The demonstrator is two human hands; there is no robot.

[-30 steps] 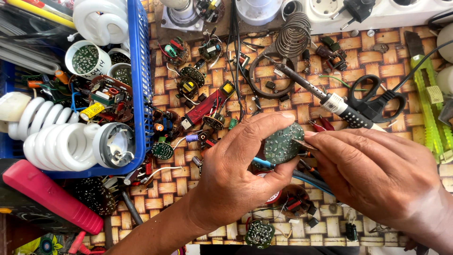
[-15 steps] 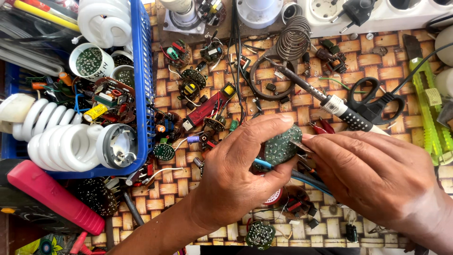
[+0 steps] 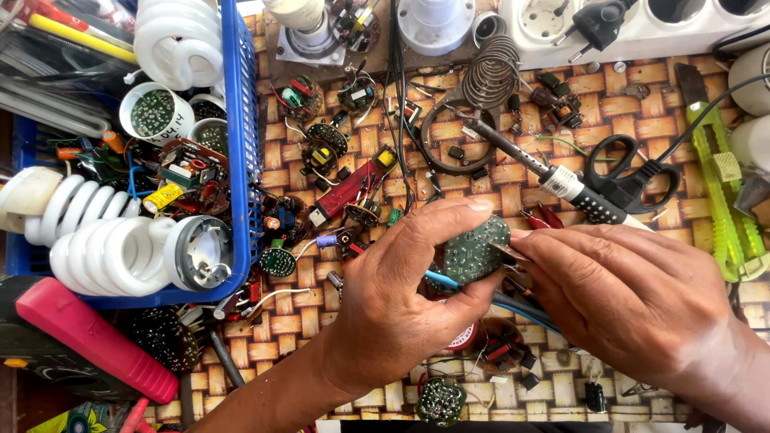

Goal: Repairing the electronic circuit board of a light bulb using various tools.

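round green board [image 3: 475, 250] tilted slightly | right hand [image 3: 634, 301] shifted closer

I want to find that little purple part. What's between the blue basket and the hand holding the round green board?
In the head view, between the basket and the left hand lie a purple part, a small round board and loose wires on the woven mat.

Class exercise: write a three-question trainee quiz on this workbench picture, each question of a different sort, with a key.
1. True or false: the left hand holds a round green circuit board.
2. What touches the board's right edge? A) the right hand's fingertips B) the black scissors C) the soldering iron
3. Which container holds the white spiral lamps?

Key: 1 true. 2 A. 3 the blue basket.
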